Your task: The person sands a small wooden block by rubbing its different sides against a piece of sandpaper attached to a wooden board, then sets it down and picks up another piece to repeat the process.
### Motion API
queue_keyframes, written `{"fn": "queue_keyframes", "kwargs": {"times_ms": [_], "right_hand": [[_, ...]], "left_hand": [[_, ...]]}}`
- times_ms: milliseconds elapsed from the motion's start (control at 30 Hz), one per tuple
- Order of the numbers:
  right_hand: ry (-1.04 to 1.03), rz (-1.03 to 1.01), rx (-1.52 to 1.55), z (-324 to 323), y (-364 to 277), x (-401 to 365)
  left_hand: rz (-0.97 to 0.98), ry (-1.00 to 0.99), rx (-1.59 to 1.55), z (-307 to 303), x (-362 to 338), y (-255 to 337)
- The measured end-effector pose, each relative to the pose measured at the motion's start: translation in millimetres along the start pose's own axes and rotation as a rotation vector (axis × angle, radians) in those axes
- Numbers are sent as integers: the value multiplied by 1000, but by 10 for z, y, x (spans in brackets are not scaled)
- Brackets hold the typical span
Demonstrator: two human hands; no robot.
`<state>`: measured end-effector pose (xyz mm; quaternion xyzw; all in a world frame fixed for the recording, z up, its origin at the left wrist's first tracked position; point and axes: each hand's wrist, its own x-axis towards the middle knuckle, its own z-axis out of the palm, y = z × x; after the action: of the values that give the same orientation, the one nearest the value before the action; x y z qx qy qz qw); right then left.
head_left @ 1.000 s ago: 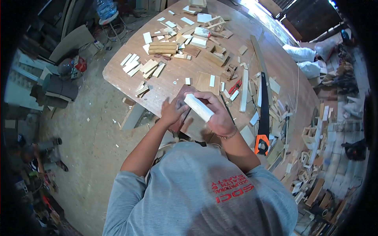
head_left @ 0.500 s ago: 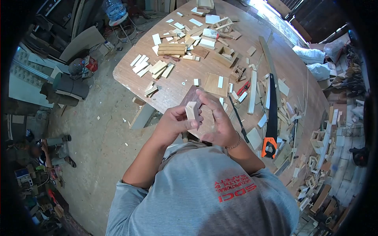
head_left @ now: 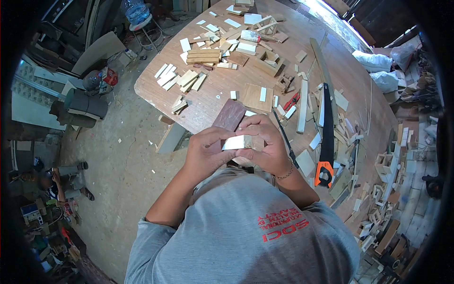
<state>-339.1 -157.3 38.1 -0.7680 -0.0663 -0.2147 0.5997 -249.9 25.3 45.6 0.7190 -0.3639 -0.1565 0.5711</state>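
Between both hands, just in front of my shirt, is a small wooden block (head_left: 234, 142) with a white face turned up. My left hand (head_left: 204, 150) grips its left end with thumb and fingers. At the other end my right hand (head_left: 266, 146) pinches it the same way. A flat reddish-brown strip (head_left: 229, 114), which looks like sandpaper, lies on the table edge just beyond my fingers. The block's underside is hidden.
The brown table (head_left: 198, 111) carries several wood offcuts (head_left: 189, 79), a small open wooden box (head_left: 269, 64) and red-handled pliers (head_left: 292, 101). A handsaw (head_left: 326, 137) with an orange handle lies at the right. A person (head_left: 59, 182) is on the floor at far left.
The block has turned from upright to lying crosswise, white face up. My right hand, which was apart with fingers spread, has closed on its right end. More of the reddish-brown strip shows.
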Motion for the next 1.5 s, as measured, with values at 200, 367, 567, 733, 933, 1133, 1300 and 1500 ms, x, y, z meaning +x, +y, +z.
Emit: {"fn": "queue_keyframes", "kwargs": {"times_ms": [200,367,567,733,933,1133,1300,1500], "right_hand": [[52,-45,109,-69,115,-62],[49,-22,164,-26,181,-99],[14,114,237,72,167,-127],[30,168,256,31,178,-152],[279,237,524,-116,259,-114],[446,552,571,-29,1192,-208],[441,657,519,215,1281,-312],[373,707,461,250,1518,-407]], "left_hand": [[14,78,-10,-39,-41,-72],[49,90,-8,-8,-56,-52],[-12,48,-19,24,-75,-24],[47,86,-14,49,-42,-97],[-197,251,-38,-41,-194,-629],[-696,232,88,65,-359,-1868],[-782,430,404,400,-887,-2689],[-1092,458,-894,405,-1093,-2942]]}}
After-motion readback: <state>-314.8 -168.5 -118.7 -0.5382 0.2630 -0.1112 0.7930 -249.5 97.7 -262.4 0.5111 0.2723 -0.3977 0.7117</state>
